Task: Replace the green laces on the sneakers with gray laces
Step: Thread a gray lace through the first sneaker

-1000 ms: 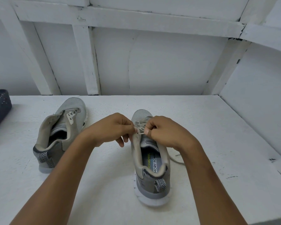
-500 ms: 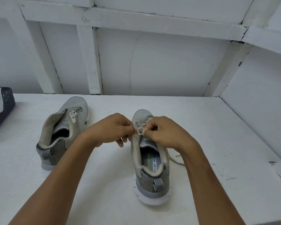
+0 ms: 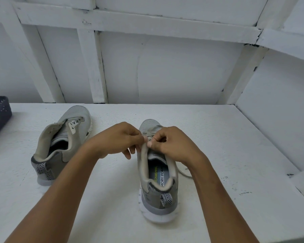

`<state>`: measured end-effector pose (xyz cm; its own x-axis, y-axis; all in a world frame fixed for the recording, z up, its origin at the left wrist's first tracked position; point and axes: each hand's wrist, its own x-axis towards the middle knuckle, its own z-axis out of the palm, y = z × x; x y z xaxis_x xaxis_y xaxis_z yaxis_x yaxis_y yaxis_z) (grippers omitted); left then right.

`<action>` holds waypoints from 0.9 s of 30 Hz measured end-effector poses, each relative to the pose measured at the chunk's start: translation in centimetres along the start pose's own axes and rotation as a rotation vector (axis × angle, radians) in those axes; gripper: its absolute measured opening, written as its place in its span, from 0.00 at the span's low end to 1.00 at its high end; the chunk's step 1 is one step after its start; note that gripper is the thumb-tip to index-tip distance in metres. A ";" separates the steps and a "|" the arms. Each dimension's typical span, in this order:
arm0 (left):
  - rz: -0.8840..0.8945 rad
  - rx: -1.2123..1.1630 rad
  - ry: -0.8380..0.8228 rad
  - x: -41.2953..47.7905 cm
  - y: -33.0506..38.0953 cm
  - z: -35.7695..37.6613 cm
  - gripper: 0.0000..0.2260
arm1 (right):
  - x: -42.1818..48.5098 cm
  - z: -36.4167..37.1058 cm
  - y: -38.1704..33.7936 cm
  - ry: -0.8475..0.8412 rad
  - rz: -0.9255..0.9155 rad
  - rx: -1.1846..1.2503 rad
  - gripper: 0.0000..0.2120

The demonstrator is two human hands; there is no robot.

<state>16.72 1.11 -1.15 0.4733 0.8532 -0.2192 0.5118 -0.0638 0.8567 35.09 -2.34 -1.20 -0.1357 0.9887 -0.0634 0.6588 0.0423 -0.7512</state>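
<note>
- Sneakers, two: first sneaker under both hands; second sneaker well left of the left hand.
- Lace, one, gray: pinched by left hand and right hand, fingers curled.

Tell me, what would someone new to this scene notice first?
First, the left hand and right hand meeting at the centre, both pinching a pale gray lace over the front of the near gray mesh sneaker on the white table. Next, the second gray mesh sneaker, with no lace, standing to the left and a little farther back.
</note>
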 end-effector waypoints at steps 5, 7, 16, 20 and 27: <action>0.055 -0.059 -0.059 -0.3 -0.8 -0.7 0.08 | 0.2 -0.1 0.7 -0.031 0.005 0.063 0.08; 0.088 -0.021 -0.033 -0.4 -0.9 -0.6 0.07 | 0.2 -0.1 0.8 -0.025 -0.003 0.074 0.08; 0.191 -0.841 0.350 0.0 -0.3 -0.8 0.17 | -0.4 -1.3 2.7 -0.022 -0.040 0.021 0.19; 0.112 -0.981 0.330 -0.1 -0.7 -1.0 0.12 | -0.9 -1.9 3.9 0.010 0.019 0.166 0.19; -0.027 -0.101 -0.097 -1.3 -1.7 -1.1 0.07 | -1.4 -2.1 4.6 -0.069 0.131 0.326 0.22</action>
<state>14.52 0.69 -1.80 0.5297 0.7996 -0.2829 0.4531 0.0152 0.8913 39.83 -3.27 -3.19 -0.1229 0.9702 -0.2089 0.4048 -0.1432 -0.9031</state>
